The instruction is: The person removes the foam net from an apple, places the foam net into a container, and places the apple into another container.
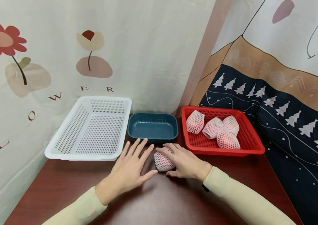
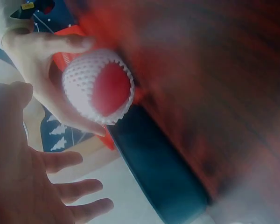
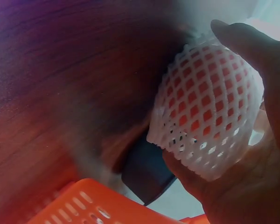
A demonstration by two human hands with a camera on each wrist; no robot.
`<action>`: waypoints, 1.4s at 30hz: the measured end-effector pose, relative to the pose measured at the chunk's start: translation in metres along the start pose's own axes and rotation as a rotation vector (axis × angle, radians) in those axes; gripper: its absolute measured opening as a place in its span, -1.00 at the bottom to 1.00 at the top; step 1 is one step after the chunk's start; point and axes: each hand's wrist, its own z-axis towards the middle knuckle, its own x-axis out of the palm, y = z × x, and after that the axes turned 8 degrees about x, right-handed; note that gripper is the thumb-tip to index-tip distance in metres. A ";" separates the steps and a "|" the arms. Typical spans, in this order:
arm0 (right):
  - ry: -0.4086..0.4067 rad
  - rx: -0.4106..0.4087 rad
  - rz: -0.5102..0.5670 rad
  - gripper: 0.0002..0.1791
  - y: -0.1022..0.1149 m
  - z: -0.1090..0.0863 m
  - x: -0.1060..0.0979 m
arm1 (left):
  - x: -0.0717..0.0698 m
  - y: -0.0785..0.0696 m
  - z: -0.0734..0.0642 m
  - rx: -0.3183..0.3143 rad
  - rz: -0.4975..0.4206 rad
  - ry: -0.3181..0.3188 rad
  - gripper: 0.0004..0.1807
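Observation:
A round red fruit in a white foam net (image 1: 163, 160), apple-like, is at the middle of the table, in front of the blue basin. My right hand (image 1: 188, 162) holds it from the right, with the thumb on the near side and the fingers over the far side. The right wrist view shows the netted fruit (image 3: 203, 102) between thumb and fingers. In the left wrist view a bare red end pokes out of the net (image 2: 79, 84). To the left of the fruit, my left hand (image 1: 129, 167) is spread palm down with straight fingers, holding nothing.
Behind the hands stands a dark blue basin (image 1: 153, 139) with nothing seen inside. A white perforated basket (image 1: 84, 157) is at the left. The red basket (image 1: 204, 150) at the right holds several netted fruits (image 1: 213, 127). A printed curtain hangs behind.

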 end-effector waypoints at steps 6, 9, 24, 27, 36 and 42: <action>0.040 0.017 0.070 0.18 -0.003 0.002 0.000 | 0.007 -0.005 0.000 0.027 -0.025 0.006 -0.01; 0.047 0.017 0.101 0.15 -0.004 0.003 0.001 | 0.009 -0.006 -0.001 0.031 -0.048 0.009 -0.01; 0.050 0.040 0.163 0.07 -0.007 0.006 0.003 | 0.014 -0.007 -0.003 0.006 -0.099 -0.033 -0.01; 0.044 0.046 0.169 0.06 -0.007 0.006 0.003 | 0.015 -0.006 -0.002 0.006 -0.119 -0.057 -0.01; 0.026 0.059 0.212 0.02 -0.006 0.005 0.002 | 0.015 -0.003 -0.001 -0.023 -0.191 -0.069 -0.06; -0.008 0.059 0.229 0.00 -0.004 0.005 0.001 | 0.014 -0.003 0.001 -0.042 -0.229 -0.102 -0.14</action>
